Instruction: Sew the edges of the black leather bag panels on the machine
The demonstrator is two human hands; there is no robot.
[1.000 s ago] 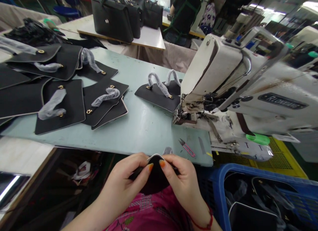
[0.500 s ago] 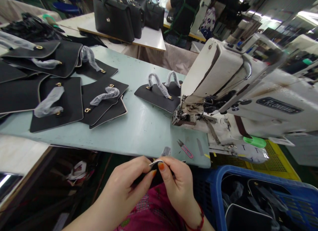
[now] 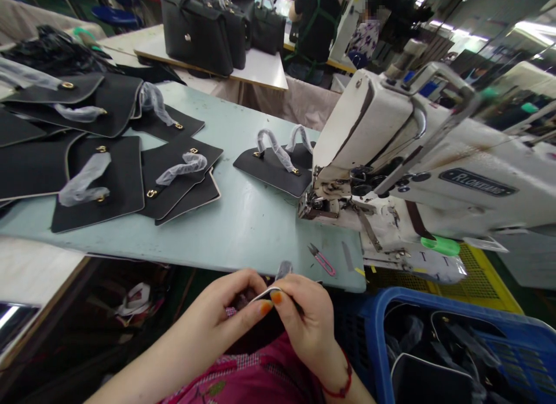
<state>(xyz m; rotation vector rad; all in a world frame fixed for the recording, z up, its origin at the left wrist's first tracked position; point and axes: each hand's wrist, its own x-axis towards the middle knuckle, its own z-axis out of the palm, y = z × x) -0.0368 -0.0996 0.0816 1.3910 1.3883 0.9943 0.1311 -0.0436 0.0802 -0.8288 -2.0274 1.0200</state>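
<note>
Close to my body, below the table's front edge, my left hand (image 3: 230, 305) and my right hand (image 3: 308, 314) pinch the pale edge of a black bag panel (image 3: 266, 293). The edge bends up between my thumbs and fingers; most of the panel is hidden by my hands. A plastic-wrapped handle (image 3: 284, 270) shows just behind my right hand. Pink thread snips (image 3: 322, 260) lie on the table beyond that hand. Farther back, black bag flaps (image 3: 278, 171) with wrapped handles and gold rings rest beside the sewing machine (image 3: 391, 155).
More black flaps (image 3: 104, 190) are piled on the left of the pale green table (image 3: 243, 230). A blue basket (image 3: 380, 334) holding flaps stands at my right, by a yellow crate (image 3: 490, 282). Finished black bags (image 3: 195, 33) stand on a table behind, near a co-worker (image 3: 319, 28).
My left thumb and fingers have spread a little wider along the panel's edge, and my left forearm has shifted slightly left. Both hands still pinch the panel. The view has moved slightly.
</note>
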